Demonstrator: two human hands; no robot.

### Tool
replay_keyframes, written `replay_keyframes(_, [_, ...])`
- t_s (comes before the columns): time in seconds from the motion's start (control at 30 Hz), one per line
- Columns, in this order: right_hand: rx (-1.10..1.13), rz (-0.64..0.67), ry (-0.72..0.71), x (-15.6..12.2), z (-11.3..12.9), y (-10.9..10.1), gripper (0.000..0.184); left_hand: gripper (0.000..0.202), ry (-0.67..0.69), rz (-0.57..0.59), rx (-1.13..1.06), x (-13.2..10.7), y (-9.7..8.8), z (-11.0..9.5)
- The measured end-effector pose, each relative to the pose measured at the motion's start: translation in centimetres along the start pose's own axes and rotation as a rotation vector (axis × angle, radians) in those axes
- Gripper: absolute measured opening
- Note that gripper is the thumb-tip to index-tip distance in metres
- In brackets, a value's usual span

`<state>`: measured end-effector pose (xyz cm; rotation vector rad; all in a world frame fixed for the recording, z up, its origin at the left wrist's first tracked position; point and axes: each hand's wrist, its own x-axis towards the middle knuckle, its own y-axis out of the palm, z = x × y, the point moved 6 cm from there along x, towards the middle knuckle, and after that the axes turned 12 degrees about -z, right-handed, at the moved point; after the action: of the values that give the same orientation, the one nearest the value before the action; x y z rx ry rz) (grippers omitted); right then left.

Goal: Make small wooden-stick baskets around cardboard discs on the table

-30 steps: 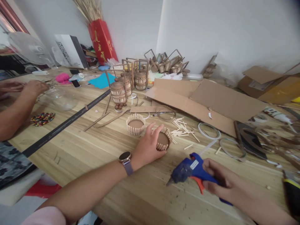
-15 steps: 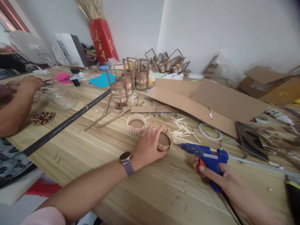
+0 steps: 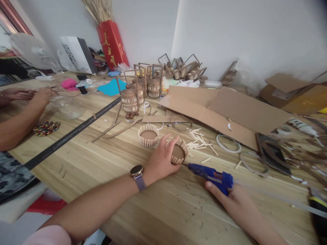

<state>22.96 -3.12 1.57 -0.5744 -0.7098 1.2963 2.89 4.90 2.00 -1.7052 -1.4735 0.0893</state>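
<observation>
My left hand (image 3: 163, 158) grips a small round basket (image 3: 178, 152) with a brown base and a ring of short upright wooden sticks. In my right hand (image 3: 230, 197) is a blue hot glue gun (image 3: 212, 176), its nozzle close against the near right side of that basket; whether it touches I cannot tell. A second stick-ringed basket (image 3: 148, 135) stands just behind my left hand. Loose wooden sticks (image 3: 199, 139) lie in a heap to the right of the held basket, with a single stick (image 3: 205, 160) nearer the glue gun.
Cardboard sheets (image 3: 212, 109) spread behind the sticks. Finished lidded baskets with handles (image 3: 129, 100) stand at the back. White tape roll (image 3: 228, 143), dark tablet-like slab (image 3: 273, 153) and pliers (image 3: 318, 204) lie right. At left, a co-worker's arms (image 3: 22, 115) are near a glass jar (image 3: 67, 107).
My right hand has brought the glue gun left and slightly down, its nozzle now at the basket's side. My left hand stays put. The co-worker's hands have shifted.
</observation>
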Motion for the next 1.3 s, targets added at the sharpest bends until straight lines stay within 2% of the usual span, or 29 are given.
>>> replay_keyframes(0.2, [-0.055,-0.004,0.002,-0.4,-1.5,0.7,0.051,0.092,-0.008,0.003,-0.006,0.1,0.0,-0.1])
replay_keyframes(0.33, [-0.05,-0.091,0.022,-0.4,-1.0,0.6,0.051,0.093,0.002,0.001,-0.003,0.0,0.0,0.0])
replay_keyframes(0.5, [-0.054,-0.093,0.017,-0.1,0.0,0.4,0.049,0.093,0.001,0.004,0.006,0.0,0.0,0.0])
replay_keyframes(0.97, [-0.063,-0.094,0.014,-0.1,-0.8,0.7,0.049,0.093,0.007,0.0,0.004,0.0,0.1,0.1])
replay_keyframes(1.3, [-0.071,-0.091,-0.01,0.0,0.4,0.5,0.046,0.094,0.01,-0.013,-0.011,0.0,0.0,0.1])
